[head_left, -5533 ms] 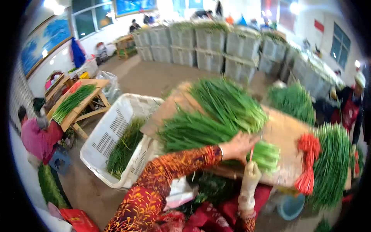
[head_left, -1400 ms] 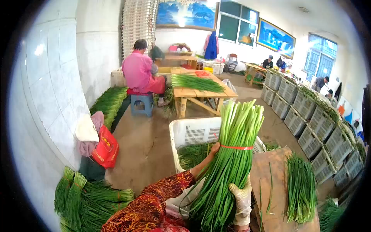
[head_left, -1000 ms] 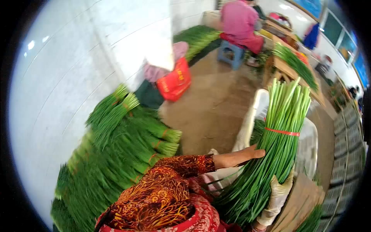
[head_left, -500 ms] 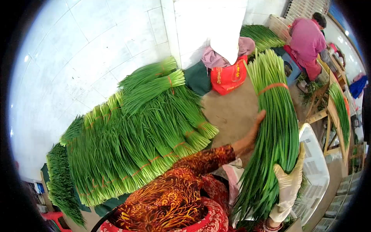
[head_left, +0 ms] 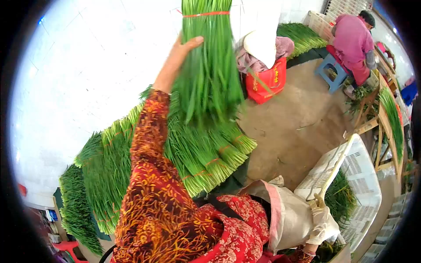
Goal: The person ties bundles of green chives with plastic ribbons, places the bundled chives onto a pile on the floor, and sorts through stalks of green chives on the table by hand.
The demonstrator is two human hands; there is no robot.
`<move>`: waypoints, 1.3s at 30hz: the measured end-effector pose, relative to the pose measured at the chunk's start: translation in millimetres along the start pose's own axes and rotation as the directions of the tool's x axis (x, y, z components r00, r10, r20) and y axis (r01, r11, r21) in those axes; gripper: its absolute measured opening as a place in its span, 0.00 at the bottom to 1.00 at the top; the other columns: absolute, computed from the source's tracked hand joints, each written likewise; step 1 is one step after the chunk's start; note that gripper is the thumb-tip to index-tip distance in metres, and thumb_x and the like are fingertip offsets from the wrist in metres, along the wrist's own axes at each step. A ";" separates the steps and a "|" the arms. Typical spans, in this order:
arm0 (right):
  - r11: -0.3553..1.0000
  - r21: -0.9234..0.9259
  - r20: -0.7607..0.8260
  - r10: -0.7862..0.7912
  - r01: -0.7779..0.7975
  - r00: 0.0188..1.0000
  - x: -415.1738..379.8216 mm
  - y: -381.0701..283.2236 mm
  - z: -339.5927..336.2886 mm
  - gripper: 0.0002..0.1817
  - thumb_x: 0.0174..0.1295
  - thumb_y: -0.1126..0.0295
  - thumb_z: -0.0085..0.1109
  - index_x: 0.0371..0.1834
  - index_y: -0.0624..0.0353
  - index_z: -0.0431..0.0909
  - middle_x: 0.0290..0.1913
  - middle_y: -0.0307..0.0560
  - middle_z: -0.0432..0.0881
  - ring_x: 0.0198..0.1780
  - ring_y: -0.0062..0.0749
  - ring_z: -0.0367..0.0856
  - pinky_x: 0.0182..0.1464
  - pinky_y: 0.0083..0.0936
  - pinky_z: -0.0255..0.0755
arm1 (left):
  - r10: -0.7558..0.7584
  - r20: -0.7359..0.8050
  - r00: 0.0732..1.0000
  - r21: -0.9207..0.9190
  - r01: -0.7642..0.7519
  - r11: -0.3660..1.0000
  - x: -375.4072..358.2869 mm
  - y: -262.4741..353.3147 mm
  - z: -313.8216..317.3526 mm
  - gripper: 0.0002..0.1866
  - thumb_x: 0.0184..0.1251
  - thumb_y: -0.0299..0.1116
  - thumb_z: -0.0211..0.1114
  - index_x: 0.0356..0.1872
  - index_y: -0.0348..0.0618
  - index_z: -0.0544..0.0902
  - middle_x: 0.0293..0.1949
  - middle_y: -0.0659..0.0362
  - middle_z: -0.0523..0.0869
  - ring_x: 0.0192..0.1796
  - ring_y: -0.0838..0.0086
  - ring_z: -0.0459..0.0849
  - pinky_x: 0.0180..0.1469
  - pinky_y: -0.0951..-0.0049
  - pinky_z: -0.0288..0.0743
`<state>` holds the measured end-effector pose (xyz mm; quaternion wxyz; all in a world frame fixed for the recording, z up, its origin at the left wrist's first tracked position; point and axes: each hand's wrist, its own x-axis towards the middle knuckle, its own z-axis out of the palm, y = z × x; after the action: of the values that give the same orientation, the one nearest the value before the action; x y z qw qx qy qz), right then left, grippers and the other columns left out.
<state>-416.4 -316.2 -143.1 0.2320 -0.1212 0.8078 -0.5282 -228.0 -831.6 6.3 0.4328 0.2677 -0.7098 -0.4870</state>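
My bare left hand (head_left: 187, 47) grips a large bundle of long green stalks (head_left: 210, 65), tied with an orange-red band near its pale ends. It hangs in front of the white wall, over the rear of a pile of similar tied bundles (head_left: 197, 149). The thumb shows on the bundle's front; the other fingers are hidden behind it. At the lower right, my right hand (head_left: 323, 219), in a pale glove, has its fingers curled at the near rim of a white plastic basket (head_left: 370, 188). Loose green stalks (head_left: 341, 197) lie inside the basket.
A red bag (head_left: 266, 83) with cloth on it stands by the wall. Beyond the brown floor (head_left: 294, 127), a person in pink (head_left: 354, 41) sits on a blue stool (head_left: 331, 72). A wooden frame (head_left: 390, 127) holding green stalks is at the right, with more stalks (head_left: 300, 39) at the back.
My left hand has swung left and up with the bundle, from over the basket to above the pile. My right hand has left the bundle and moved down to the basket's rim.
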 end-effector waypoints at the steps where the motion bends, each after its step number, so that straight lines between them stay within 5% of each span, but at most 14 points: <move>1: 1.000 -0.014 -0.008 0.017 -0.017 1.000 -3.5 1.1 -1.6 0.16 0.57 0.71 0.55 0.50 0.59 0.74 0.25 0.34 0.73 0.23 0.16 0.67 0.25 0.13 0.62 | 0.122 -0.004 0.992 0.097 -0.121 0.988 0.0 6.9 -12.7 0.42 0.51 0.52 0.64 0.62 0.35 0.61 0.51 0.49 0.74 0.51 0.67 0.76 0.54 0.70 0.70; 5: 0.996 -0.050 -0.048 0.075 -0.077 0.996 -13.7 7.3 -9.0 0.16 0.57 0.70 0.55 0.50 0.59 0.74 0.26 0.35 0.73 0.24 0.16 0.68 0.26 0.13 0.63 | 0.189 0.008 0.982 0.343 -0.181 0.922 1.3 10.4 -56.9 0.48 0.43 0.45 0.72 0.64 0.37 0.57 0.52 0.47 0.74 0.53 0.66 0.75 0.57 0.67 0.67; 7: 0.990 -0.086 -0.073 0.106 -0.112 0.992 -14.4 6.6 -8.7 0.16 0.57 0.70 0.55 0.50 0.59 0.74 0.26 0.35 0.74 0.24 0.17 0.68 0.27 0.14 0.63 | 0.210 0.103 0.972 0.632 -0.227 0.741 1.7 3.4 -69.3 0.50 0.40 0.47 0.72 0.64 0.37 0.57 0.52 0.46 0.75 0.54 0.63 0.75 0.58 0.69 0.65; 8: 0.985 -0.109 -0.090 0.127 -0.136 0.988 -14.5 7.5 -11.1 0.16 0.58 0.69 0.55 0.50 0.59 0.74 0.26 0.35 0.74 0.24 0.17 0.68 0.27 0.14 0.63 | 0.164 0.109 0.980 0.742 -0.190 0.643 -2.7 -1.6 -69.2 0.51 0.39 0.49 0.71 0.64 0.35 0.56 0.55 0.45 0.73 0.58 0.62 0.72 0.60 0.68 0.63; 11: 0.972 -0.144 -0.115 0.173 -0.188 0.978 -16.4 9.2 -11.8 0.16 0.58 0.69 0.54 0.50 0.59 0.74 0.27 0.36 0.74 0.25 0.18 0.68 0.28 0.14 0.63 | -0.043 0.081 0.996 0.899 -0.054 0.434 -15.5 -42.9 -58.1 0.50 0.37 0.54 0.69 0.66 0.51 0.57 0.54 0.44 0.71 0.54 0.52 0.71 0.57 0.56 0.64; 15: 0.951 -0.176 -0.159 0.228 -0.255 0.961 -14.9 9.6 -13.1 0.16 0.58 0.68 0.54 0.49 0.59 0.74 0.27 0.36 0.74 0.26 0.18 0.69 0.29 0.15 0.64 | -0.018 0.037 0.999 0.966 -0.031 0.257 -39.1 -189.7 -34.9 0.53 0.36 0.59 0.69 0.66 0.57 0.53 0.54 0.46 0.70 0.55 0.52 0.69 0.55 0.46 0.60; 17: 0.937 -0.191 -0.179 0.259 -0.292 0.949 -15.4 9.4 -14.7 0.16 0.59 0.68 0.54 0.49 0.59 0.74 0.28 0.37 0.74 0.27 0.19 0.69 0.30 0.15 0.64 | -0.133 -0.070 0.989 0.962 0.102 0.253 -58.7 -275.1 -18.2 0.54 0.37 0.57 0.70 0.67 0.56 0.50 0.58 0.48 0.66 0.59 0.54 0.64 0.58 0.42 0.56; 19: 0.925 -0.197 -0.203 0.287 -0.326 0.936 -14.6 8.6 -13.6 0.16 0.59 0.67 0.53 0.49 0.58 0.74 0.28 0.37 0.75 0.27 0.19 0.70 0.30 0.15 0.64 | -0.302 -0.060 0.951 0.990 0.096 0.106 -92.5 -376.4 -14.3 0.57 0.37 0.57 0.72 0.68 0.57 0.46 0.64 0.50 0.57 0.65 0.55 0.57 0.60 0.36 0.50; 22: 0.904 -0.206 -0.236 0.326 -0.375 0.916 -15.1 10.9 -8.0 0.15 0.59 0.67 0.53 0.49 0.58 0.74 0.29 0.37 0.75 0.28 0.20 0.70 0.31 0.16 0.65 | -0.334 -0.038 0.942 0.999 0.039 -0.004 -125.1 -396.1 -0.8 0.61 0.36 0.61 0.71 0.69 0.60 0.39 0.69 0.56 0.46 0.69 0.58 0.48 0.61 0.36 0.47; 25: 0.885 -0.213 -0.247 0.360 -0.413 0.900 -14.4 12.8 -6.1 0.15 0.60 0.66 0.53 0.49 0.58 0.74 0.29 0.38 0.75 0.29 0.21 0.71 0.32 0.16 0.65 | -0.456 -0.066 0.887 0.997 0.079 0.008 -117.2 -398.5 9.2 0.63 0.36 0.62 0.70 0.69 0.60 0.36 0.70 0.57 0.42 0.70 0.59 0.46 0.61 0.35 0.46; 29: 0.873 -0.218 -0.275 0.374 -0.437 0.886 -12.4 15.6 -6.3 0.15 0.60 0.65 0.52 0.49 0.58 0.75 0.30 0.39 0.75 0.30 0.21 0.71 0.34 0.17 0.66 | -0.371 -0.061 0.927 0.998 0.062 -0.008 -117.3 -407.0 1.8 0.62 0.36 0.58 0.73 0.69 0.62 0.38 0.69 0.55 0.45 0.69 0.57 0.48 0.54 0.38 0.58; 33: 0.875 -0.218 -0.288 0.365 -0.432 0.885 -8.2 16.5 -4.9 0.15 0.61 0.65 0.52 0.49 0.58 0.75 0.30 0.39 0.76 0.31 0.22 0.72 0.35 0.17 0.66 | -0.403 -0.080 0.912 0.995 0.099 0.025 -104.2 -400.5 -7.5 0.55 0.42 0.50 0.73 0.68 0.66 0.42 0.64 0.50 0.57 0.65 0.55 0.57 0.48 0.49 0.68; 39: 0.889 -0.194 -0.311 0.346 -0.415 0.885 -33.8 7.7 -16.2 0.16 0.61 0.64 0.51 0.49 0.58 0.75 0.31 0.40 0.76 0.32 0.23 0.73 0.37 0.18 0.67 | -0.322 -0.079 0.943 0.986 0.122 0.117 -104.1 -385.4 -26.0 0.44 0.53 0.37 0.68 0.66 0.68 0.47 0.55 0.49 0.69 0.55 0.53 0.69 0.45 0.54 0.72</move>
<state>-395.0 -285.1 -136.4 0.2031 0.0846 0.9005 -0.3750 -171.1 -907.5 -382.3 0.0208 0.5478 -0.8363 0.0122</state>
